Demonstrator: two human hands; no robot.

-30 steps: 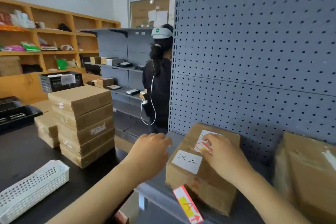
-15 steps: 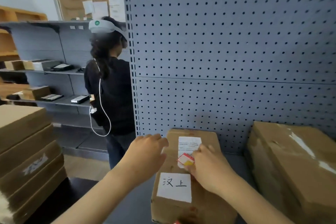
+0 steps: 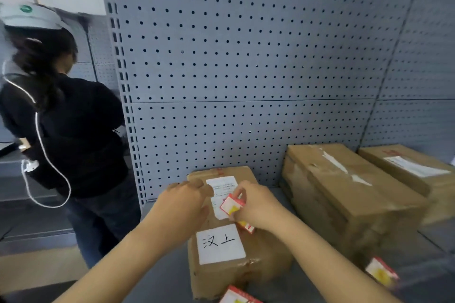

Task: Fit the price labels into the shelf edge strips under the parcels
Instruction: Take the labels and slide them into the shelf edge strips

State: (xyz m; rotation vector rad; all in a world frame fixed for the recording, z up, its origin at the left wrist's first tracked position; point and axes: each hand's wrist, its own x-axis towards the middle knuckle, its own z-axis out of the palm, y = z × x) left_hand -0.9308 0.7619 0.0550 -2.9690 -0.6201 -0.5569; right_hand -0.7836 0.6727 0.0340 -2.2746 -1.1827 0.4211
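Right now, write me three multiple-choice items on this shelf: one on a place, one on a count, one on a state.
1. Where is the handwritten white sticker?
A. On the pegboard
B. On the left parcel's top
C. On the floor

2. How many parcels stand on the shelf?
A. Three
B. One
C. Six

3. What is the right hand doing?
A. Hanging empty
B. Pinching red and yellow price labels
C. Gripping a basket

Answers:
1 B: it lies on the left parcel.
2 A: three brown cartons show.
3 B: the price labels sit between its fingertips; the left hand rests on the carton.
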